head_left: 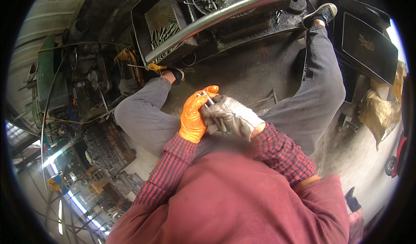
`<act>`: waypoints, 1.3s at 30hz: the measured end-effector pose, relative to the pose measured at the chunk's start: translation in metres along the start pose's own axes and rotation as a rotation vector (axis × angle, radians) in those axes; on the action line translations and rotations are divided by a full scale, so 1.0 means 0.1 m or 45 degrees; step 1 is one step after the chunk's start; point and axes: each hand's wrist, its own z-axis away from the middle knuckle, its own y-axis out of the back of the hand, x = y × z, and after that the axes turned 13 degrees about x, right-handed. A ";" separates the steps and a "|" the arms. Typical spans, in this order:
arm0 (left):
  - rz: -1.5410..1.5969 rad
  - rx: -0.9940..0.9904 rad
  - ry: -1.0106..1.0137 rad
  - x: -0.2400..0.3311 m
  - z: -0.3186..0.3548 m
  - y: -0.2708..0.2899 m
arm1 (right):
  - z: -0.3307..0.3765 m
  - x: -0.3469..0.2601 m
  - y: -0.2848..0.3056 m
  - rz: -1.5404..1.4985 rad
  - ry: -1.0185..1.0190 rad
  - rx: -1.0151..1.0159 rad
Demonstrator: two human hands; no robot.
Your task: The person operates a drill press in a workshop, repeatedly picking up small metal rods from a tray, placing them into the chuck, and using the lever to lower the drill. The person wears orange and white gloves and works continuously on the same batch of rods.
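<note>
Both my hands meet over my lap, close together, around a few short silvery metal rods (209, 98). My left hand (193, 116), in an orange glove, is closed about the rods from the left, its fingers curled over at the top. From the right, my right hand (232, 113) in a dirty grey-white glove wraps round them. Rod ends stick up between the two gloves, and another thin end pokes out below the right one. The gloves hide the rest, so how many rods there are I cannot tell.
Ahead, a metal bin (145, 23) contains many loose rods, with a round basket (197, 0) of similar pieces beside it. A thick curved metal bar (260, 6) crosses in front of both. Machinery (89, 77) stands left; a dark panel (368, 49) and crumpled brown sacking (377, 114) lie right.
</note>
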 end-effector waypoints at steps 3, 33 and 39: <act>0.134 -0.051 0.095 -0.06 -0.17 -0.01 | -0.14 0.07 -0.03 0.165 0.172 0.163; 0.817 -0.057 0.506 -0.18 -0.38 -0.31 | 0.22 -0.01 -0.31 0.485 0.245 0.719; 1.000 -0.167 0.510 -0.19 -0.43 -0.32 | 0.27 0.11 -0.26 0.528 0.438 0.893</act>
